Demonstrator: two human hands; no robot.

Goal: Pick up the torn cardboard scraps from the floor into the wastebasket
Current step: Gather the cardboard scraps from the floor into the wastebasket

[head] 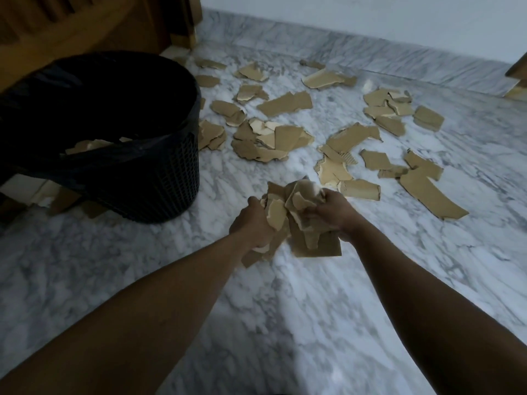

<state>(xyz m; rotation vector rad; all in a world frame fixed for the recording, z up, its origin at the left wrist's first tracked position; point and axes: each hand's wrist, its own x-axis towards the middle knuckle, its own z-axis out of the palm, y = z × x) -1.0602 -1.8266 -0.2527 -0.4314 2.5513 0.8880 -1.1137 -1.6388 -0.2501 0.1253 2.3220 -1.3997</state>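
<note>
i've got a bundle (296, 220) of scraps pinched between my left hand (252, 223) and right hand (336, 210), fingers curled tight round it above the floor (285, 323), so next i judge it swings left over the basket (159, 178) and drops, with many scraps (273, 141) left.

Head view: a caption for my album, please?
Left hand and right hand clutch cardboard scraps near the wastebasket; more litter the floor.

Tan-brown torn cardboard scraps (285, 103), some showing paler cream faces, lie on a white marble floor (285, 309) veined grey, beside a black grid-mesh plastic wastebasket (159, 178) lined with a black bag.
</note>
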